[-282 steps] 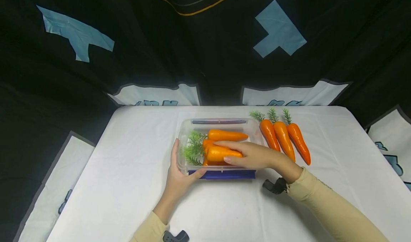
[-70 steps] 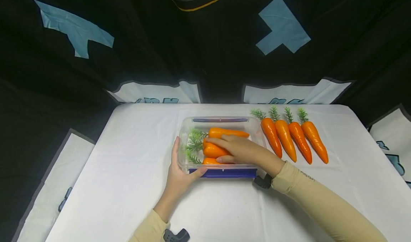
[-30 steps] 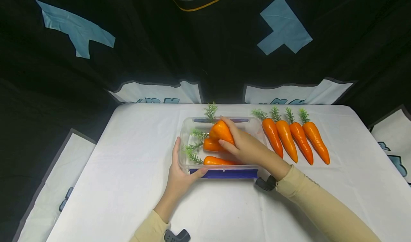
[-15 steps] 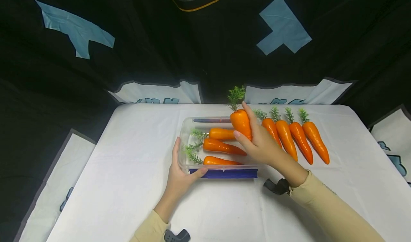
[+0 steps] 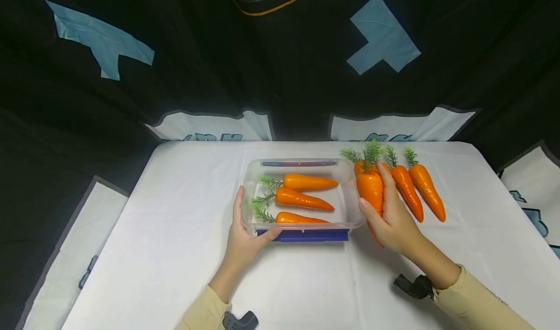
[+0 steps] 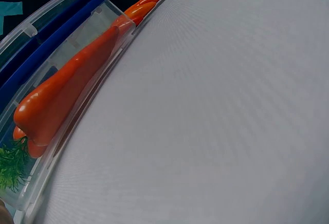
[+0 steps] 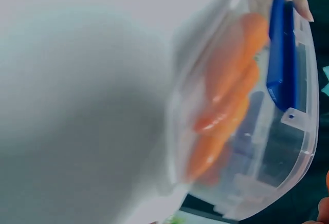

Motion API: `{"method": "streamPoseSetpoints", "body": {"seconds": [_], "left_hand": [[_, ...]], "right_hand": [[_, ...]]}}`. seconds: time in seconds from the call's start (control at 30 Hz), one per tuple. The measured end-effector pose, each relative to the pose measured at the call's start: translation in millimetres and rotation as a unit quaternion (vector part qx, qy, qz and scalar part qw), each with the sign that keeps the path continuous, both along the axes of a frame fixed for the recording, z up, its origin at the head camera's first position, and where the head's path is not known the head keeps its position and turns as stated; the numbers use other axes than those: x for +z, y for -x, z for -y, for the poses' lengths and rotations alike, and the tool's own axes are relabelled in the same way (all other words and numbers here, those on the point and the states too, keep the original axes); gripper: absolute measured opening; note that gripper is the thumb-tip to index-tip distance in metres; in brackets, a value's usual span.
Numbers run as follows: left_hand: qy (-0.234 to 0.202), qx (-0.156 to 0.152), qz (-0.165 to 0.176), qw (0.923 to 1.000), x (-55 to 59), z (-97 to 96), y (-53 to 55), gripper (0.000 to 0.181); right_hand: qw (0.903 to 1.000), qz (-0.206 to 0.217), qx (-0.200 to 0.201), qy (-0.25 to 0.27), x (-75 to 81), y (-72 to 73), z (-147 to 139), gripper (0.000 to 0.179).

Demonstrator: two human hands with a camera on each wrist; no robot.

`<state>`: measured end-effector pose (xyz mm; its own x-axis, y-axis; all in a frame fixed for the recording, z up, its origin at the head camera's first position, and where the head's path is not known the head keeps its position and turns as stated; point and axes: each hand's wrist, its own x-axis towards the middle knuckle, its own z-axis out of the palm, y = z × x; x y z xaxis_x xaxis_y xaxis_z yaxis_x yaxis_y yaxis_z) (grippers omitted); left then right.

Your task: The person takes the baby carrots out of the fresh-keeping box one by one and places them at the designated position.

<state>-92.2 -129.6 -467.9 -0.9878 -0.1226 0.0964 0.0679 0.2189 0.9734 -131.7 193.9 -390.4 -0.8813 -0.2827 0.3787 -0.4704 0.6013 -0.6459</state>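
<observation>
In the head view, a clear plastic food container [image 5: 350, 194] with blue clips sits on the table. Its left front corner is held by my left hand [image 5: 241, 242], fingers along the side wall and thumb on the front edge. Inside lie three orange carrots, one at the back [image 5: 310, 182], a middle carrot [image 5: 304, 199] and a front carrot [image 5: 299, 217], green tops leftward. Just right of the container, my right hand [image 5: 395, 223] grips another carrot [image 5: 370, 189] around its body, green top pointing away. That carrot partly hides two carrots behind it.
A row of carrots lies right of the container, including an inner carrot [image 5: 407, 189] and the rightmost carrot [image 5: 428, 191], tops toward the far edge. White cloth covers the table [image 5: 175, 213]. A dark curtain [image 5: 280, 77] hangs behind it.
A fourth carrot joined the row earlier. My right hand has since lifted another carrot from the container and carried it rightward to the row's left end. My left hand has stayed put.
</observation>
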Motion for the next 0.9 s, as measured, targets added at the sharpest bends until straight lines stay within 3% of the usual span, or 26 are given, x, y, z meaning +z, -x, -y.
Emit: {"method": "streamPoseSetpoints", "body": {"seconds": [0.23, 0.47, 0.7, 0.9], "left_hand": [[0.01, 0.003, -0.005, 0.9999, 0.0, 0.2, -0.1, 0.119], [0.002, 0.001, -0.005, 1.0, -1.1, -0.4, -0.3, 0.119], [0.003, 0.0, -0.006, 1.0, -2.2, -0.2, 0.1, 0.119], [0.007, 0.001, -0.005, 1.0, -2.2, -0.1, 0.1, 0.119]], "right_hand": [[0.9995, 0.017, -0.021, -0.013, -12.1, -18.9, -18, 0.085], [0.9944, 0.104, -0.003, 0.019, -25.4, -34.4, -27, 0.084], [0.9973, 0.072, 0.002, -0.01, -42.0, -43.6, -33, 0.086], [0.9969, 0.077, 0.014, -0.011, -51.1, -43.4, -38, 0.087]]}}
